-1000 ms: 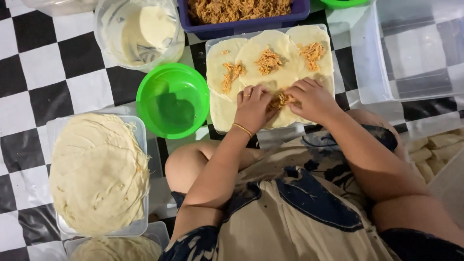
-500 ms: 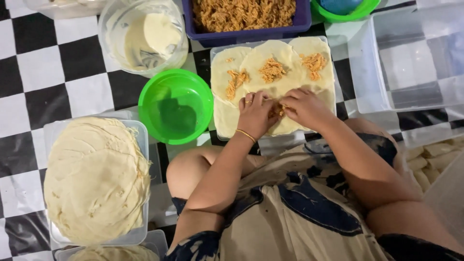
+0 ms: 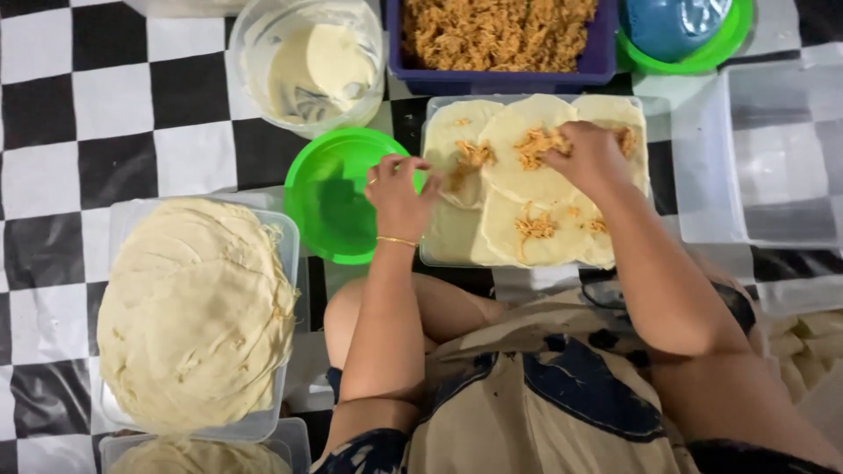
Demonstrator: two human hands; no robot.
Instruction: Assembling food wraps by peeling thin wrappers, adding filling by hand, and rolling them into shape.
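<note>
1. Pale wrappers lie flat and overlapping on a clear tray, each topped with shredded filling.
2. Right hand rests on the far-right wrapper, fingers curled over filling; whether it grips any, I cannot tell.
3. Left hand, loosely pinched and holding nothing visible, hovers at the tray's left edge beside the green bowl; the leftmost wrapper lies just right of it.

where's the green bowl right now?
Head view, left of centre: the green bowl sits on the checkered floor between the stack of wrappers and the tray, with the left hand over its right rim.
</note>
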